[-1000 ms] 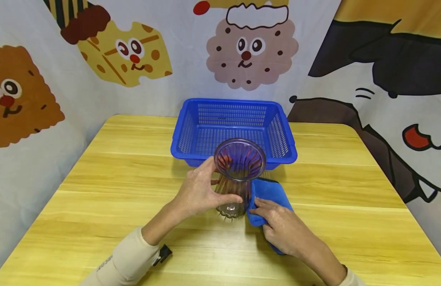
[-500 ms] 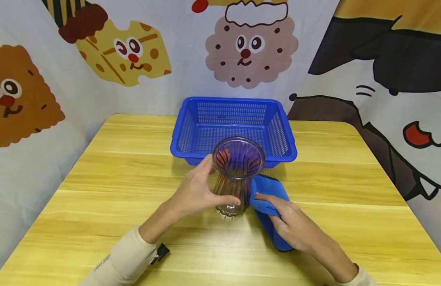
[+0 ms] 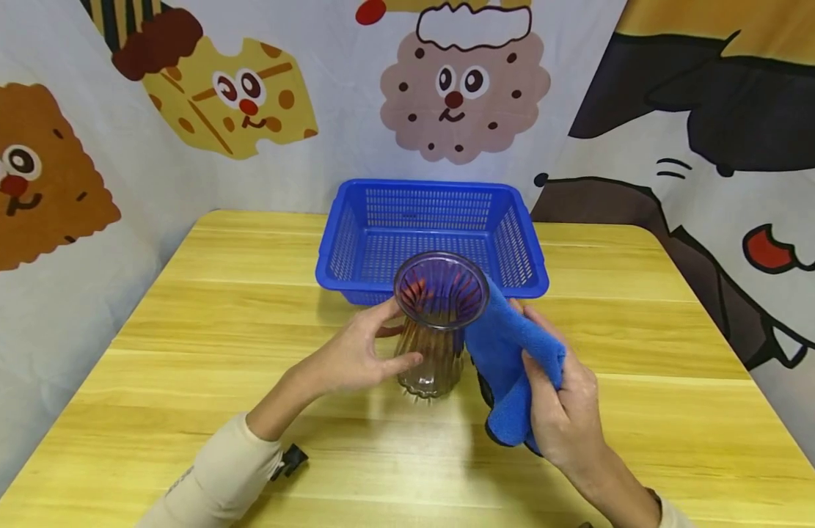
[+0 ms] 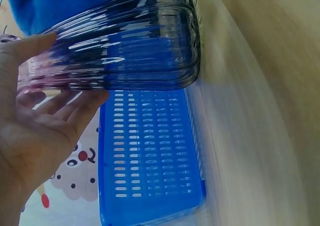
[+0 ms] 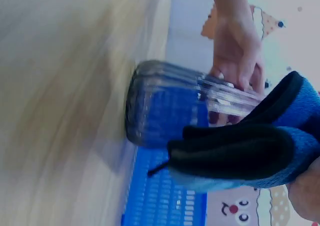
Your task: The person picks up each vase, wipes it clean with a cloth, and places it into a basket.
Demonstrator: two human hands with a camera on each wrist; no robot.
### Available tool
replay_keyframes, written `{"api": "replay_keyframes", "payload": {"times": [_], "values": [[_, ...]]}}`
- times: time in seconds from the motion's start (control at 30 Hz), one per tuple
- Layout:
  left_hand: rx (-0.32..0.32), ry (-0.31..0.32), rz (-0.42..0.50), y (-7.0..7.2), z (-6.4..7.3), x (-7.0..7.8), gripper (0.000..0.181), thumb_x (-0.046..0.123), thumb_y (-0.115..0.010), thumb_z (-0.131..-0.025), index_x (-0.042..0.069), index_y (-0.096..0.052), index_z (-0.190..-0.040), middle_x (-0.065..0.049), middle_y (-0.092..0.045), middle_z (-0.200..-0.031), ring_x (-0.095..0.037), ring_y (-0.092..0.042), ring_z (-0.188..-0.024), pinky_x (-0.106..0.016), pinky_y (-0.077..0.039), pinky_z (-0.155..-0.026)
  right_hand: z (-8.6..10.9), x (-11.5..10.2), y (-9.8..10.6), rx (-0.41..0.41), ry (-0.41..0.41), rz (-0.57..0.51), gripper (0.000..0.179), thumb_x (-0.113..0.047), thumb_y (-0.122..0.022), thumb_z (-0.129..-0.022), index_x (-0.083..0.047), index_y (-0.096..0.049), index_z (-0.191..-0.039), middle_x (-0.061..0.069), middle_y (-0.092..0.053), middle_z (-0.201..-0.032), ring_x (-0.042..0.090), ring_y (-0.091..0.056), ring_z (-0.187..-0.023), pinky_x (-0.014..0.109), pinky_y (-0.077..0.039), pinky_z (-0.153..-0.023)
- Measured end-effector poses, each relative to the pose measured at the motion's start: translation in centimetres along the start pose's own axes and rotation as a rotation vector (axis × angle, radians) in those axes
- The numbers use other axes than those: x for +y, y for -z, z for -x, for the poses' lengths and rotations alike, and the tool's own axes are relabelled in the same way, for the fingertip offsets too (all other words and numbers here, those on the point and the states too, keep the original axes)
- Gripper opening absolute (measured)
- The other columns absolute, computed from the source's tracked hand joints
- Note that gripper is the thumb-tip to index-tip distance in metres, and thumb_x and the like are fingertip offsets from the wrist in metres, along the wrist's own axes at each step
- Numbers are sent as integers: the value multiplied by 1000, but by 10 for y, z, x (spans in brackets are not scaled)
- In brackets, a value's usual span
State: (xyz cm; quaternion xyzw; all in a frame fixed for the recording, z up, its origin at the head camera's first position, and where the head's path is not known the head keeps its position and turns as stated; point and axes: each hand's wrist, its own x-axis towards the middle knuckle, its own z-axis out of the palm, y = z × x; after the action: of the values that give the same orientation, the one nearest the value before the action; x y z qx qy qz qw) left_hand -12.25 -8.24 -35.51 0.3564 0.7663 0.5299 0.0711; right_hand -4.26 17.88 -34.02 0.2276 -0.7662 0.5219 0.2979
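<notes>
A ribbed, purple-tinted glass vase (image 3: pixel 433 359) stands upright on the table, its wide flared mouth facing up. My left hand (image 3: pixel 351 359) holds it from the left; in the left wrist view the thumb and fingers (image 4: pixel 87 104) lie on opposite sides of the glass. On the vase's right, my right hand (image 3: pixel 568 403) grips a folded blue cloth (image 3: pixel 513 345) with dark edging. The cloth's upper part lies up against the vase near its rim, and its lower part hangs down. Some of the right hand's fingers are hidden behind the cloth.
A blue perforated plastic basket (image 3: pixel 427 246) sits at the back of the wooden table (image 3: pixel 202 352), just behind the vase. A curtain (image 3: pixel 348 95) with cartoon prints hangs beyond the table's back edge.
My right hand has lifted the cloth from low on the vase's right side up toward its rim and turned, thumb now on the near face. The vase stays put; the left thumb has shifted slightly left.
</notes>
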Motion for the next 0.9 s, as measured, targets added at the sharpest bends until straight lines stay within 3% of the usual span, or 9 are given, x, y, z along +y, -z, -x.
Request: {"api": "replay_keyframes", "payload": {"times": [0.13,0.47,0.9], "values": [[-2,4,11,1,0,0,80,2,-81,-86,9,-41,-155,-4,-46,-153,-23,-47,-136,-36,-51,-104,1,-3,-13,-87,-13,-71,59,24,-45,-92,5,-46,-148,19,-53,-146,30,-48,-136,34,-40,-114],[-10,-4,63,2,-1,-1,76,-4,-81,-83,8,-47,-150,-4,-50,-150,-24,-49,-135,-38,-52,-102,14,2,-28,-185,-6,-152,65,28,-45,-88,9,-41,-150,23,-37,-156,36,-35,-144,37,-32,-119],[-9,-21,59,1,-2,-1,72,-5,-82,-82,3,-50,-146,-8,-54,-144,-26,-50,-134,-37,-53,-101,14,7,-21,-251,47,69,65,22,-47,-79,6,-55,-141,17,-44,-154,33,-42,-141,37,-33,-118]]}}
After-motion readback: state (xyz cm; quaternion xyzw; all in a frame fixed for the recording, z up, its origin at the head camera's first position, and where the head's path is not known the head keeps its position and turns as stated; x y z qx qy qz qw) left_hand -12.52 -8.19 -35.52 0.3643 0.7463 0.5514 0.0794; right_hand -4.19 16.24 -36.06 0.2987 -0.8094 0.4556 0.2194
